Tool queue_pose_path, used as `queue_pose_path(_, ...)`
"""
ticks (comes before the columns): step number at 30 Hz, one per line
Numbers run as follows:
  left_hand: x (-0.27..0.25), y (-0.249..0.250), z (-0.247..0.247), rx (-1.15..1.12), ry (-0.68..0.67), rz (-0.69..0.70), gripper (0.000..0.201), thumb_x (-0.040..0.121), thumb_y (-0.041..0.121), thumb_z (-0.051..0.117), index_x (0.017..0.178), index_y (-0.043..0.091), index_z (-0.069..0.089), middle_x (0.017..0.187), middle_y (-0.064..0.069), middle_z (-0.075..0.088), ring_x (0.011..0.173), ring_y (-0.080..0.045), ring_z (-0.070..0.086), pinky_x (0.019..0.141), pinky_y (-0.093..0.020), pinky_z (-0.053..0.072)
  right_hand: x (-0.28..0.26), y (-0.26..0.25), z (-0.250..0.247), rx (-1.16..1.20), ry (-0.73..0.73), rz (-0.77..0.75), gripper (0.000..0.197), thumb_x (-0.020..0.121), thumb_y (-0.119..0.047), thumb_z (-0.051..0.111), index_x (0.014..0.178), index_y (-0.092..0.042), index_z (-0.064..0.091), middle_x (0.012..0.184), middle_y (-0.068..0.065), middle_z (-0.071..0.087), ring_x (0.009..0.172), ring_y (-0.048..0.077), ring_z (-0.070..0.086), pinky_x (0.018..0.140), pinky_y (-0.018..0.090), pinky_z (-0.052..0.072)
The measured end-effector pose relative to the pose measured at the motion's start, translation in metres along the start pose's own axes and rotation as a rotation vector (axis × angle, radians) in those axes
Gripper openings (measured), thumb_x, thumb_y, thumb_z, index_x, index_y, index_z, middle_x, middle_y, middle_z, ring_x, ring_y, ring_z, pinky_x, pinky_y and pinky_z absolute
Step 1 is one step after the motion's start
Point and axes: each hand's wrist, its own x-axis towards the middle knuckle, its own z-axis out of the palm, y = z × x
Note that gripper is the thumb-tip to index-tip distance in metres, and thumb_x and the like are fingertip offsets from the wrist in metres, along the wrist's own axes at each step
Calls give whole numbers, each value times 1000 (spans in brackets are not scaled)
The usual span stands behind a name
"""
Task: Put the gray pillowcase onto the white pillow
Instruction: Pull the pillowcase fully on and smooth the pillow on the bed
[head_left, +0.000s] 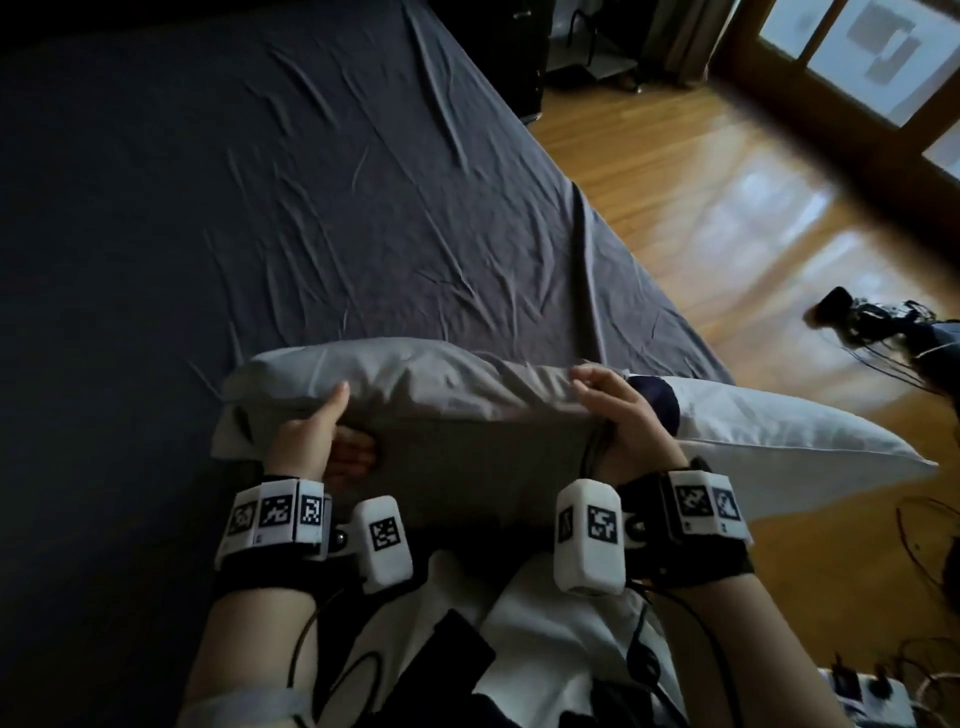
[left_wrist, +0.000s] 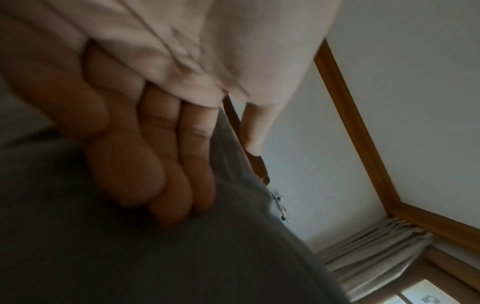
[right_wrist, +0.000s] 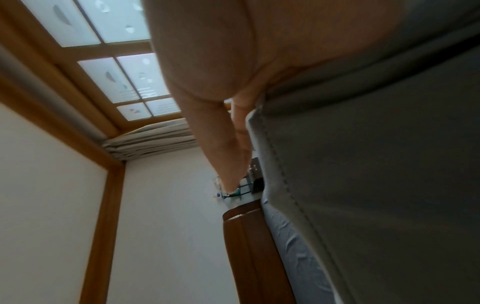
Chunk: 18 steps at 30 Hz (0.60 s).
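Note:
The gray pillowcase (head_left: 441, 405) covers the left part of the white pillow (head_left: 779, 431), which lies across the near edge of the bed. The pillow's bare right end sticks out past the bed over the floor. My left hand (head_left: 317, 431) grips the covered left end, thumb on top and fingers underneath. In the left wrist view its fingers (left_wrist: 124, 164) lie flat against the gray fabric (left_wrist: 130, 257). My right hand (head_left: 618, 415) holds the bunched hem of the case at the pillow's middle. The right wrist view shows its thumb (right_wrist: 221, 144) along the stitched hem (right_wrist: 278, 164).
The bed (head_left: 260, 208) with its wrinkled dark gray sheet stretches away ahead and left. Wooden floor (head_left: 727, 208) lies to the right, with a dark device and cables (head_left: 857, 317) on it. Glass-paned doors (head_left: 883, 52) stand far right. A wooden headboard (right_wrist: 246, 246) shows in the right wrist view.

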Motion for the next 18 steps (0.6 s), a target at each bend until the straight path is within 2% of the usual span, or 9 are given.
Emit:
queue_pose_path(2,1,3,-1,-45,61,5,55,83,52,55,73,-1,65,44,-6,63,46,-21,61,50,-26,49,-8,-5,2,-55,-59,-27,31,35,-2,78,57,-21,65,59,-9,60,54,3,56,58,14,50)
queue_pose_path(4,4,8,0,-30,113,78,38,85,36,60,72,1,64,40,-3,61,42,-17,62,46,-22,52,-14,-11,3,-79,-126,-55,34,35,5,75,53,-21,62,54,-8,55,47,3,51,50,12,46)
queue_pose_path(6,8,13,3,4,171,185,34,84,30,62,60,6,62,50,-9,63,63,-26,68,61,-28,55,-17,-15,10,-61,-153,-70,31,36,2,75,54,-21,62,51,-6,51,44,2,48,47,11,44)
queue_pose_path(7,8,15,5,11,186,232,37,83,32,64,56,7,59,53,-10,60,67,-30,65,65,-33,51,-17,-13,11,-65,-145,-63,36,35,6,76,56,-21,64,51,-5,51,44,3,48,47,11,44)
queue_pose_path(10,-4,19,19,98,137,312,44,82,40,63,52,8,56,39,3,53,49,-15,54,54,-23,42,-17,2,11,-197,-131,-2,41,38,-1,83,72,-20,71,61,-1,58,51,6,56,53,15,51)
queue_pose_path(12,-13,20,35,109,5,337,43,86,35,60,52,8,56,35,5,56,35,-3,53,43,-10,41,-19,16,7,-341,-76,42,41,56,8,77,88,-15,68,76,7,56,59,9,58,55,16,52)
queue_pose_path(14,-17,22,46,104,-76,370,41,89,28,57,54,5,57,34,6,56,31,0,50,39,-6,38,-18,24,2,-448,-39,55,43,64,16,71,95,-14,61,87,9,50,70,14,55,59,17,54)
queue_pose_path(16,-16,26,46,122,-86,396,41,89,27,56,55,5,57,33,8,55,31,1,50,40,-4,37,-16,22,-5,-591,-26,20,48,63,12,74,99,-15,60,89,2,51,78,12,53,68,19,52)
queue_pose_path(18,-14,31,39,144,-51,423,42,89,29,56,53,8,56,32,10,55,32,2,51,42,-3,36,-14,12,-13,-699,-18,-4,51,60,8,79,102,-15,60,88,0,50,79,9,50,69,12,46)
